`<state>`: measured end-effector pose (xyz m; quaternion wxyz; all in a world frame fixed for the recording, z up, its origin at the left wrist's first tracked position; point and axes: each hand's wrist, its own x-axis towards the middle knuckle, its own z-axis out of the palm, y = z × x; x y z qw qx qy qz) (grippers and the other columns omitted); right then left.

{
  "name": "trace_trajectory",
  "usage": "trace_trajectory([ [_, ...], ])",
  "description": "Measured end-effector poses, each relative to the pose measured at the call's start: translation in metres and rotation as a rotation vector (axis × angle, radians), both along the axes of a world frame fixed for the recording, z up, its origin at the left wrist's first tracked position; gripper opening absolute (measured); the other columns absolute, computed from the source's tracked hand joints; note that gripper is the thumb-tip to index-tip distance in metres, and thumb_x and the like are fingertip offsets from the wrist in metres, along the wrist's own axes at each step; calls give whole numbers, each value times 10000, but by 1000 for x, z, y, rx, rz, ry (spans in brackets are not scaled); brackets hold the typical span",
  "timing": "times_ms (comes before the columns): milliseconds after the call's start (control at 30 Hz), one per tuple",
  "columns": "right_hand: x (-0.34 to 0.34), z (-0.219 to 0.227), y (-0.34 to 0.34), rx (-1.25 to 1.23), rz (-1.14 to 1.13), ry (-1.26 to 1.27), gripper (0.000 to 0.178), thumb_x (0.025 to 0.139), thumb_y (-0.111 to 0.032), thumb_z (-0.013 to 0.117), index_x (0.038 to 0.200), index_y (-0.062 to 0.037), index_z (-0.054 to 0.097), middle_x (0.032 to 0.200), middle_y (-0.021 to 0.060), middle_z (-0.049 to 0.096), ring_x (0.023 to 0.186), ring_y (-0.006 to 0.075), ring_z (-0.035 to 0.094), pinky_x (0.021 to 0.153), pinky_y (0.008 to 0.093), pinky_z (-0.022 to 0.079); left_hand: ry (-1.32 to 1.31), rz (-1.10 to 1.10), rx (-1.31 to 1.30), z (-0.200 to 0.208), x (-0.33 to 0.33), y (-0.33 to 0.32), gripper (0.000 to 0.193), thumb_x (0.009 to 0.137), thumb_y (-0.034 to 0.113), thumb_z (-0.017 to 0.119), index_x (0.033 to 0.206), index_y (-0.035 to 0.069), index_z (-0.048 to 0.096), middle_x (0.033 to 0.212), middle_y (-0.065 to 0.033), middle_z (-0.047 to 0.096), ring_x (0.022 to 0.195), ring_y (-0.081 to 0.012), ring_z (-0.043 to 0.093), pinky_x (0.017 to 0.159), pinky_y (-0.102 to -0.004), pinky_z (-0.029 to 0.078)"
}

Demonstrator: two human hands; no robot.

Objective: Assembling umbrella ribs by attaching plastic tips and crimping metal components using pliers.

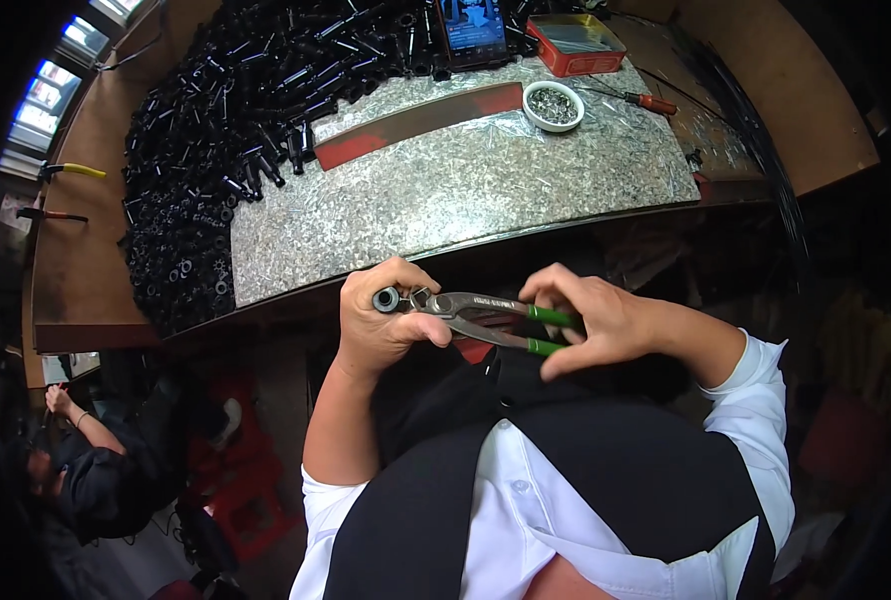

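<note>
My left hand (378,318) is closed round a small dark tube-shaped part (386,299), whose round, hollow end faces up between thumb and fingers. Beside that end are the metal jaws of green-handled pliers (485,314). Whether the jaws bite on the part or only touch it is too small to tell. My right hand (596,317) has its fingers and thumb round the green grips, which stand spread apart. Both hands are in front of the bench's near edge, above my lap.
A granite-patterned slab (466,195) tops the bench, with a reddish metal bar (421,122) across it. Heaped black tubular parts (256,110) cover the left. Farther right are a white bowl (554,107) of small metal pieces, a red tin (576,45), a screwdriver (651,102) and a phone (474,32). Another person (106,470) sits at lower left.
</note>
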<state>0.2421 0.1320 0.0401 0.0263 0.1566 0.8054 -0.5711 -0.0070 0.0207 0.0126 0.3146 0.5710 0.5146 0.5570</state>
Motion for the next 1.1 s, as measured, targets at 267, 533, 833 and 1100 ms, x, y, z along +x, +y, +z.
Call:
trace_trajectory([
  [267,-6,-19,0,912,-156,273,707,685,-166,774,1259,15,403,940,149,522,848,313,539,760,394,460,29,122,14,-2,9,0,636,462,519,837,788,20,615,615,21,471,556,-62,425,504,-212,335],
  [533,-7,-5,16,-27,87,-93,409,849,-229,669,1182,-20,557,957,137,634,829,296,624,734,361,487,8,3,2,-7,10,-2,887,488,758,657,920,-6,530,602,64,411,576,-37,392,552,-199,326],
  [833,-7,-25,10,297,122,157,562,894,-185,604,1405,-134,378,896,114,522,769,286,561,694,390,467,32,27,-23,-3,13,-2,915,493,772,635,953,-10,519,573,69,380,566,-47,384,577,-210,335],
  [1100,-6,-10,12,333,117,67,571,885,-192,613,1406,-157,380,895,114,526,765,285,565,688,385,471,35,25,-40,-4,14,-2,907,490,777,631,938,-3,514,560,79,364,564,-44,364,577,-212,339],
])
